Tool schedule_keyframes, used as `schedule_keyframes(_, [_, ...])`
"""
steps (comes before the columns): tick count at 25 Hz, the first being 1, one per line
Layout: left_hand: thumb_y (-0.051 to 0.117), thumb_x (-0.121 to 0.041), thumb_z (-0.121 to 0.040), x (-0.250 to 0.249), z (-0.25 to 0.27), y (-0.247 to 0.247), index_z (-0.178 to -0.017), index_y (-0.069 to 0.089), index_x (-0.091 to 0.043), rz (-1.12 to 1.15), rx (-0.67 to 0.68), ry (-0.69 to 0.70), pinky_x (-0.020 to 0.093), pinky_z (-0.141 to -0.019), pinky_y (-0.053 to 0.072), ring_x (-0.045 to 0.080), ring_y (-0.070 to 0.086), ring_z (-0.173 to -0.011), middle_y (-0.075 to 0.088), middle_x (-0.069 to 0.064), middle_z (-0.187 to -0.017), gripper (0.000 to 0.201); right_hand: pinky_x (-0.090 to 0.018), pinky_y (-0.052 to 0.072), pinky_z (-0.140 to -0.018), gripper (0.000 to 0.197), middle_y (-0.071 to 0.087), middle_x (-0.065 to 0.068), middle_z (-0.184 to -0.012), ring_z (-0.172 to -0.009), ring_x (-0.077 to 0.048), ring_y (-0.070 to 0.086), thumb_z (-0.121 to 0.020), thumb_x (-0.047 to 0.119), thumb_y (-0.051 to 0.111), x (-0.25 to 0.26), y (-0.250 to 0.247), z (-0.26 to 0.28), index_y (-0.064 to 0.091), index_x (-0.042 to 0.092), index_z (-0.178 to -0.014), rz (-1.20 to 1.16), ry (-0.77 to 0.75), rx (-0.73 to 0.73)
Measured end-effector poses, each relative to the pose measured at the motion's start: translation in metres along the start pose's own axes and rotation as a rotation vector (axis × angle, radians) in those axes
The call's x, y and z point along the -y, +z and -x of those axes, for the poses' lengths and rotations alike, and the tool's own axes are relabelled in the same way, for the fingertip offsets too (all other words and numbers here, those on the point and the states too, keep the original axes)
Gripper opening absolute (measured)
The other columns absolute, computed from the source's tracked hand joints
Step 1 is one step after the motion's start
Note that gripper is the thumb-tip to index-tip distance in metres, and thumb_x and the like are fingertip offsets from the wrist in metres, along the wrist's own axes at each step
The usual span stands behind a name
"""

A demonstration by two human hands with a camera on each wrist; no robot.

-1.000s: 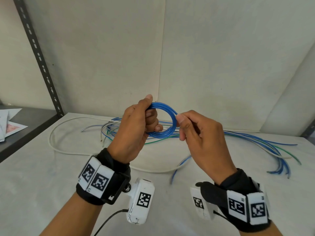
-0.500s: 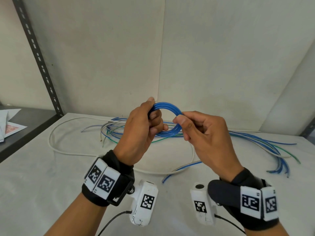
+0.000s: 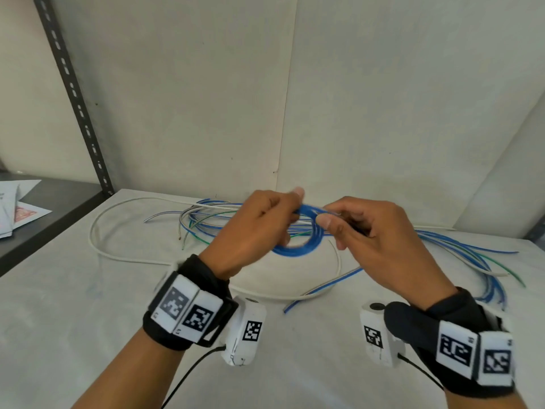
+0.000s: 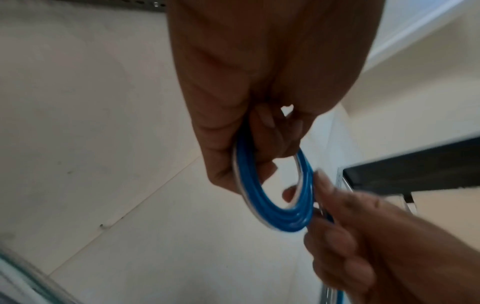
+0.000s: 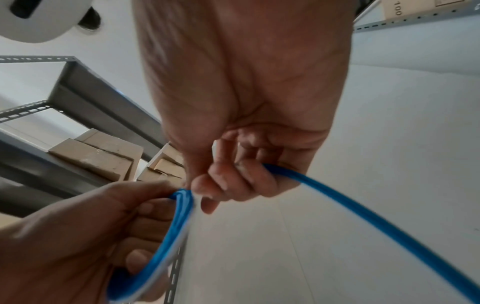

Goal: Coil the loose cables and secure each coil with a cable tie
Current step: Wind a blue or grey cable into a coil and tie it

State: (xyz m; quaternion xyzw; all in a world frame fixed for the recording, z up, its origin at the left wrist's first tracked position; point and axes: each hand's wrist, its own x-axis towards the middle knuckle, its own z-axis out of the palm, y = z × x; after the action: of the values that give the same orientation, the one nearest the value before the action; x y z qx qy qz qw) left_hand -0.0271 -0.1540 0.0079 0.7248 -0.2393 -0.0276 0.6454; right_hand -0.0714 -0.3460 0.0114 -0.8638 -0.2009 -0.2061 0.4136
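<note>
Fingers (image 4: pixel 267 131) of the left hand (image 3: pixel 253 231) curl around the blue coil (image 3: pixel 298 246), held above the worktop (image 3: pixel 88 320); the right hand (image 3: pixel 374 240) pinches its far side and the trailing strand. Beyond lie loose cables (image 3: pixel 472 255).

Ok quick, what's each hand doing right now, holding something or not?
Left hand: fingers curled round the coiled blue plastic cable ring, holding it.
Right hand: pinches the loose blue cable strand feeding that coil.
</note>
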Motion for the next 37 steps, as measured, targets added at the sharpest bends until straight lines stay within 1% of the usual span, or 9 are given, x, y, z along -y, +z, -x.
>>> schedule_keyframes(5, [0.038, -0.029, -0.108, -0.011, -0.004, -0.014, -0.064, 0.027, -0.02, 0.414, -0.155, 0.003, 0.027, -0.053, 0.036, 0.014, 0.015, -0.05, 0.018, -0.006, -0.055, 0.047, -0.02, 0.035, -0.051, 0.025, 0.049, 0.002, -0.056, -0.051, -0.009, 0.041, -0.098, 0.035, 0.056, 0.002, 0.014, -0.001, 0.075, 0.019, -0.099, -0.266, 0.037, -0.131])
schedule_keyframes(10, [0.039, -0.031, -0.108, -0.014, -0.003, -0.005, -0.063, 0.027, -0.019, 0.634, -0.21, -0.019, 0.026, -0.051, 0.037, 0.013, 0.013, -0.048, 0.017, -0.006, -0.052, 0.048, -0.02, 0.032, -0.045, 0.032, 0.046, -0.002, -0.055, -0.048, -0.013, 0.035, -0.099, 0.03, 0.055, 0.011, 0.043, 0.0, 0.074, 0.005, -0.1, -0.463, 0.102, -0.165])
schedule_keyframes(17, [0.035, -0.031, -0.108, -0.008, -0.003, 0.015, -0.062, 0.03, -0.019, 0.767, -0.202, -0.039, 0.027, -0.054, 0.039, 0.012, 0.017, -0.043, 0.016, -0.005, -0.05, 0.049, -0.023, 0.033, -0.046, 0.026, 0.042, 0.001, -0.055, -0.05, -0.012, 0.034, -0.101, 0.029, 0.054, 0.007, 0.044, -0.001, 0.075, 0.014, -0.098, -0.478, 0.131, -0.22])
schedule_keyframes(22, [0.038, -0.037, -0.106, -0.003, -0.006, -0.003, -0.06, 0.045, -0.012, 0.308, -0.043, -0.137, 0.039, -0.076, 0.042, 0.023, 0.044, -0.046, 0.034, 0.003, -0.047, 0.052, -0.021, 0.033, -0.052, 0.025, 0.044, 0.007, -0.057, -0.052, -0.009, 0.037, -0.101, 0.03, 0.053, -0.007, 0.016, -0.003, 0.072, 0.017, -0.091, -0.216, 0.023, -0.056])
schedule_keyframes(26, [0.041, -0.051, -0.103, 0.003, -0.001, -0.005, -0.061, 0.049, -0.011, -0.18, 0.119, -0.152, 0.024, -0.063, 0.047, 0.021, 0.051, -0.051, 0.044, 0.004, -0.05, 0.059, -0.021, 0.034, -0.054, 0.025, 0.048, 0.002, -0.059, -0.054, -0.005, 0.04, -0.102, 0.03, 0.054, -0.014, 0.009, -0.001, 0.071, 0.016, -0.091, -0.001, -0.015, 0.137])
schedule_keyframes(29, [0.044, -0.05, -0.103, 0.011, -0.001, -0.003, -0.067, 0.05, 0.004, -0.277, 0.103, -0.077, 0.033, -0.061, 0.044, 0.017, 0.046, -0.052, 0.039, 0.005, -0.057, 0.065, -0.023, 0.037, -0.055, 0.025, 0.051, -0.001, -0.061, -0.054, -0.007, 0.043, -0.102, 0.03, 0.055, -0.013, 0.016, -0.001, 0.072, 0.015, -0.093, 0.027, -0.031, 0.136])
schedule_keyframes(31, [0.048, -0.045, -0.103, 0.013, -0.004, -0.003, -0.063, 0.048, -0.001, -0.182, 0.029, -0.037, 0.036, -0.064, 0.037, 0.014, 0.039, -0.049, 0.032, 0.001, -0.057, 0.06, -0.023, 0.039, -0.055, 0.022, 0.053, 0.002, -0.059, -0.054, -0.006, 0.045, -0.101, 0.029, 0.056, -0.012, 0.019, -0.002, 0.072, 0.016, -0.095, -0.051, -0.007, 0.063])
schedule_keyframes(34, [0.048, -0.035, -0.105, 0.007, -0.008, -0.006, -0.055, 0.042, -0.025, 0.203, -0.122, -0.05, 0.036, -0.061, 0.033, 0.01, 0.024, -0.045, 0.024, -0.01, -0.052, 0.052, -0.024, 0.039, -0.053, 0.021, 0.052, 0.002, -0.057, -0.051, -0.008, 0.045, -0.103, 0.027, 0.054, -0.013, 0.022, -0.004, 0.072, 0.017, -0.101, -0.191, 0.035, -0.051])
schedule_keyframes(37, [0.045, -0.034, -0.106, 0.0, -0.01, -0.009, -0.062, 0.029, -0.022, 0.505, -0.188, -0.069, 0.028, -0.056, 0.037, 0.013, 0.014, -0.046, 0.016, -0.006, -0.053, 0.048, -0.022, 0.036, -0.048, 0.021, 0.048, 0.005, -0.054, -0.047, -0.009, 0.04, -0.103, 0.023, 0.053, -0.009, 0.033, -0.004, 0.073, 0.016, -0.104, -0.352, 0.075, -0.138])
